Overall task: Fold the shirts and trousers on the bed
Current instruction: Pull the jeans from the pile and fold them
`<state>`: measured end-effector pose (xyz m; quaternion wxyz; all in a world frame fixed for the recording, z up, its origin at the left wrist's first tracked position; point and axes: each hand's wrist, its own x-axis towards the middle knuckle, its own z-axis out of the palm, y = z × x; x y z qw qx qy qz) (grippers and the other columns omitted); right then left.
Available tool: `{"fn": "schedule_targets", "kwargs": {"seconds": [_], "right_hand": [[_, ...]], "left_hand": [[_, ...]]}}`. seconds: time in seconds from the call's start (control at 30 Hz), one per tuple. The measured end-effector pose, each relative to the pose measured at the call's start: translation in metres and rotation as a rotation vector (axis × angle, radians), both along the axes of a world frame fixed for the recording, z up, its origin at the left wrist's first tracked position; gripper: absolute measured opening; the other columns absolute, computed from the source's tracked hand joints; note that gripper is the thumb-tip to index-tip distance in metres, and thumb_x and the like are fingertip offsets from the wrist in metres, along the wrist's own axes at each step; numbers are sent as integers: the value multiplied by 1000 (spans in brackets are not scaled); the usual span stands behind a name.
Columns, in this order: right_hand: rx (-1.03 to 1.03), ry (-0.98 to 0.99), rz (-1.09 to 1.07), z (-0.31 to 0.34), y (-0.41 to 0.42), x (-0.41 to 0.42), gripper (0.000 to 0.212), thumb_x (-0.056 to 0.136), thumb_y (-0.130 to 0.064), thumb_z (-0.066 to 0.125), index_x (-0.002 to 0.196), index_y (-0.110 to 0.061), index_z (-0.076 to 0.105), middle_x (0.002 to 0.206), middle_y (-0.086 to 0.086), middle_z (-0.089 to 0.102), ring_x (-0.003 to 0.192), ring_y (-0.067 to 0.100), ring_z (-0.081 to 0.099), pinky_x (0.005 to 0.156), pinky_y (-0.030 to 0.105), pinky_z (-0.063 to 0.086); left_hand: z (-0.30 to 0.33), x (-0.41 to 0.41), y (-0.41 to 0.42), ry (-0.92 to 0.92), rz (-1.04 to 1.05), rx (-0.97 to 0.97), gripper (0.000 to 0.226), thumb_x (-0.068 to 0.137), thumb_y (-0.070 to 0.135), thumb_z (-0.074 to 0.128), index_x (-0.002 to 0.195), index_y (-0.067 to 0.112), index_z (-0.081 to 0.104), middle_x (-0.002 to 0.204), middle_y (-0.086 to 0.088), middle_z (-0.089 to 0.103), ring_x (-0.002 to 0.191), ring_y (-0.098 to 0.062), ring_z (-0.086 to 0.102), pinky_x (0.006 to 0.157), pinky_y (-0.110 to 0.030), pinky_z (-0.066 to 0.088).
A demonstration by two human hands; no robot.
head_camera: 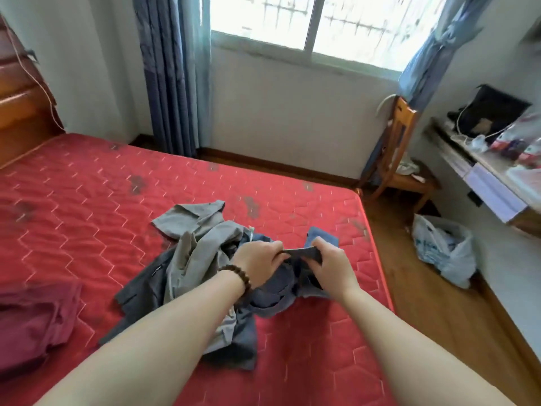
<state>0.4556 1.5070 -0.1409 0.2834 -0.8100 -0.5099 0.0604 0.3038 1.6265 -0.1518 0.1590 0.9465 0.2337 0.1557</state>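
A heap of clothes lies on the red mattress [87, 200] near its right edge. A light grey shirt [193, 227] sprawls on top at the back, with a dark grey garment [146, 285] under it. A blue-grey garment [278, 291] sits at the right of the heap. My left hand [257, 259], with a bead bracelet at the wrist, and my right hand [330, 265] both pinch one edge of this blue-grey garment, stretched between them just above the heap. A dark red garment [35, 320] lies bunched at the left edge of the bed.
A wooden headboard [23, 104] stands at the far left. Beyond the bed's right edge is wooden floor with a white plastic bag [445, 247], a wooden chair [398, 159] and a cluttered desk [497, 177]. Blue curtains [169, 77] hang by the window.
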Motion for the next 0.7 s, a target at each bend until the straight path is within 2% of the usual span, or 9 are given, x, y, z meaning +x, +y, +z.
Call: {"fn": "schedule_targets", "kwargs": {"seconds": [0.13, 0.23, 0.3, 0.33, 0.4, 0.47, 0.53, 0.6, 0.7], "right_hand": [[121, 45, 1, 98, -16, -11, 15, 82, -5, 60, 80, -14, 49, 68, -3, 53, 65, 20, 48, 58, 27, 36], [231, 74, 31, 178, -32, -32, 17, 78, 1, 60, 81, -14, 55, 69, -2, 57, 64, 15, 49, 58, 18, 38], [310, 97, 98, 226, -37, -50, 17, 73, 5, 62, 78, -11, 60, 69, 1, 60, 63, 13, 49, 57, 11, 37], [345, 110, 145, 248, -37, -59, 16, 71, 6, 63, 77, -9, 62, 69, 1, 61, 63, 12, 49, 57, 10, 37], [389, 153, 240, 288, -38, -78, 17, 69, 7, 64, 77, -8, 63, 69, 0, 61, 64, 10, 49, 61, 17, 42], [445, 217, 321, 320, -40, -97, 18, 66, 2, 62, 78, -11, 64, 71, -1, 61, 66, 9, 51, 65, 26, 44], [512, 248, 368, 343, -39, -112, 21, 64, -2, 59, 80, -15, 65, 77, 0, 64, 73, 12, 56, 72, 28, 47], [559, 277, 386, 358, -39, -123, 22, 68, 2, 62, 86, -11, 66, 83, 0, 66, 80, 13, 59, 77, 26, 49], [608, 374, 387, 366, -36, -133, 29, 73, 11, 63, 95, -7, 66, 90, 4, 67, 86, 18, 63, 79, 24, 52]], "left_hand": [[119, -15, -20, -69, -1, -100, 40, 100, 38, 41, 82, 6, 56, 73, -7, 61, 65, -25, 53, 62, -34, 43], [199, -40, -36, -211, 31, -275, 23, 97, 24, 52, 90, 4, 61, 77, -11, 66, 65, -24, 62, 66, -37, 54], [240, -58, -41, -229, 50, -338, 17, 92, 21, 62, 104, 9, 62, 90, -8, 68, 73, -18, 64, 74, -30, 55], [258, -66, -42, -236, 48, -393, 26, 89, 22, 66, 112, 12, 61, 99, -7, 67, 82, -16, 65, 81, -27, 54], [287, -81, -47, -284, -9, -600, 43, 88, 18, 68, 127, 11, 52, 116, -10, 61, 101, -18, 63, 91, -27, 51], [308, -94, -53, -342, -93, -786, 47, 91, 13, 63, 135, 9, 47, 122, -9, 59, 107, -15, 59, 92, -23, 50], [323, -104, -55, -384, -129, -880, 42, 92, 19, 63, 132, 14, 54, 120, -3, 64, 107, -13, 61, 92, -26, 50], [335, -112, -56, -401, -127, -928, 30, 88, 27, 67, 116, 18, 64, 108, -3, 68, 98, -16, 63, 91, -35, 51], [350, -121, -56, -369, -98, -909, 27, 81, 38, 72, 100, 18, 70, 99, -4, 71, 94, -20, 65, 92, -40, 52]]}}
